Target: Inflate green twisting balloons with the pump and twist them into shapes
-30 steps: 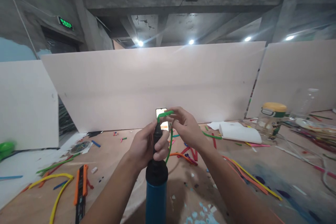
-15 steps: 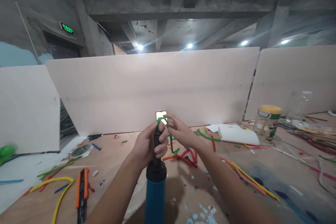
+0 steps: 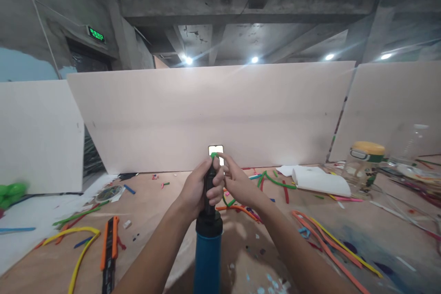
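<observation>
Several green balloons (image 3: 13, 193) sit at the far left, then comes a flat round disc (image 3: 109, 192) on the table (image 3: 148, 234), with a bent yellow tube (image 3: 82, 255) and an orange-and-black tool (image 3: 110, 248) in front. Next, pretty much mid-view, the left hand (image 3: 196, 190) is wrapped snugly around the black upper part of a blue hand pump (image 3: 207, 262), which stands upright. A green balloon end (image 3: 214, 154) shows right at the pump's top, with a lit phone (image 3: 220, 149) behind it, near the big pale panel (image 3: 213, 105). Just right of that, the right hand (image 3: 239, 186) has its fingers bent and reaching to the green end; can't tell if they're actually pinching it, tips are too small and partly hidden. Further right there's a green loop (image 3: 263, 177), a white paper roll (image 3: 320, 181), salmon strips (image 3: 324, 241) closer in, then a yellow-lidded jar (image 3: 363, 165) and a clear bottle (image 3: 415, 144) beyond it.
</observation>
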Tool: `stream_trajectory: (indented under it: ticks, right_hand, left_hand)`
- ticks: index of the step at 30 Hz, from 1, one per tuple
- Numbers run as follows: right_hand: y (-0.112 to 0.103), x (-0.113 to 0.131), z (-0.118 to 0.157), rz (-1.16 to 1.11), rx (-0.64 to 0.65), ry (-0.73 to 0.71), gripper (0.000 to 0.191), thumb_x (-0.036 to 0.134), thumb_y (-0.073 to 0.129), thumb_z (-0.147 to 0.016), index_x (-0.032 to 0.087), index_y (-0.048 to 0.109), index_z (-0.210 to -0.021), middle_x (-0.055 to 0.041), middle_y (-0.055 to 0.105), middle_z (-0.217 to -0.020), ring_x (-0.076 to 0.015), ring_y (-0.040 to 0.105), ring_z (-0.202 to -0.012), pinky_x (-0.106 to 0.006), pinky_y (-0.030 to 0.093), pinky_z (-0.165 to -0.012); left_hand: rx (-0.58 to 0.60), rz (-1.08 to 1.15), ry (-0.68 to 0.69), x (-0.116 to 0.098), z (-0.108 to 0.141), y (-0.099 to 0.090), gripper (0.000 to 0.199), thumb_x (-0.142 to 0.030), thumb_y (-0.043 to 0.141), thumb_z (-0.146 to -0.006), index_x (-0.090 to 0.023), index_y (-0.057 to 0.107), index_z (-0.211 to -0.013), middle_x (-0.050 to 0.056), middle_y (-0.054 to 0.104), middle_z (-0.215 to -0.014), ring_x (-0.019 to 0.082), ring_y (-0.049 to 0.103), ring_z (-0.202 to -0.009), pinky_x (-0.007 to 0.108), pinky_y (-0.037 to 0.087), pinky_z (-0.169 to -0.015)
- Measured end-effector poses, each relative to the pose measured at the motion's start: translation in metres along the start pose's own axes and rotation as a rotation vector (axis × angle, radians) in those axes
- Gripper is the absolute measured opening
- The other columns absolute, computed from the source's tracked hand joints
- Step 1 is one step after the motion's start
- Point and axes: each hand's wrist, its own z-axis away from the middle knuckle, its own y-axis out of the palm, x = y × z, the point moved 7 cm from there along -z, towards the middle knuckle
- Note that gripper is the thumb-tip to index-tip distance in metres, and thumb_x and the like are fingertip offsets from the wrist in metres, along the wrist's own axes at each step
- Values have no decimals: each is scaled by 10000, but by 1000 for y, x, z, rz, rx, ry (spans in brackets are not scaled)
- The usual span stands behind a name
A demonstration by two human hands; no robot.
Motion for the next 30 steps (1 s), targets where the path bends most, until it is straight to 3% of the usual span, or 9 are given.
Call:
stream_trajectory:
  ticks: [4, 8, 10, 13, 17, 21, 25, 28, 30]
  right_hand:
    - [7, -11, 2, -33, 22, 20, 645, 102, 448, -718, 273, 325, -1326, 9, 564, -852, -128, 562, -654, -265, 469, -587]
    - [8, -30, 2, -116, -4, 144, 586, 198, 492, -782, 227, 288, -1331, -1, 586, -842, -128, 589, -651, -280, 477, -632]
    - [14, -37, 6, -202, 11, 242, 533, 366, 477, -851, 240, 275, -1328, -20, 602, -890, -133, 608, -680, -280, 474, -637]
    - [38, -36, 14, -339, 168, 375, 477, 576, 409, -856, 254, 405, -1207, -10, 611, -885, -103, 569, -599, -227, 434, -547]
    - [79, -28, 32, -358, 319, 515, 417, 583, 499, -817, 186, 543, -936, 11, 596, -703, -95, 527, -526, -209, 423, -515]
    - [116, -38, 66, -435, 299, 703, 502, 607, 345, -872, 158, 564, -820, -3, 564, -602, -112, 528, -485, -232, 449, -503]
    - [127, -56, 107, -422, 269, 790, 542, 595, 305, -891, 142, 573, -761, -8, 536, -567, -108, 509, -473, -230, 444, -504]
    - [119, -53, 118, -379, 253, 728, 462, 557, 419, -875, 144, 576, -743, 14, 508, -565, -80, 468, -463, -203, 424, -514]
    - [111, -50, 115, -348, 212, 733, 432, 533, 448, -873, 144, 559, -720, 15, 508, -559, -75, 469, -452, -195, 416, -497]
  left_hand:
    - [-51, -69, 26, 9, -6, -10, 235, -382, 444, -881, -193, 418, -744, -62, 443, -543, 36, 298, -277, 133, 270, -249]
    - [-152, -52, 75, 13, -13, -28, 250, -377, 501, -841, -196, 400, -701, -84, 399, -497, 33, 255, -251, 139, 238, -226]
    - [-259, 7, 174, -2, -13, -43, 236, -336, 517, -829, -198, 392, -684, -93, 369, -491, 28, 240, -247, 135, 209, -230]
    - [-461, 88, 390, -40, -1, -75, 192, -241, 484, -827, -197, 387, -667, -91, 349, -496, 29, 263, -257, 141, 198, -251]
    - [-564, 156, 539, -83, 18, -116, 168, -191, 419, -818, -199, 358, -661, -94, 318, -482, 22, 271, -272, 133, 206, -278]
    - [-645, 216, 482, -91, 32, -159, 196, -60, 392, -751, -190, 320, -623, -99, 275, -446, 15, 250, -264, 120, 189, -279]
    - [-736, 245, 375, -87, 40, -193, 254, -22, 356, -751, -197, 274, -585, -98, 234, -412, 30, 233, -244, 141, 158, -267]
    - [-768, 253, 345, -80, 41, -199, 286, -45, 327, -820, -186, 291, -574, -94, 255, -416, 21, 241, -253, 129, 184, -280]
    - [-775, 255, 300, -62, 36, -193, 313, -69, 318, -868, -177, 335, -575, -88, 287, -432, 22, 254, -269, 134, 202, -288]
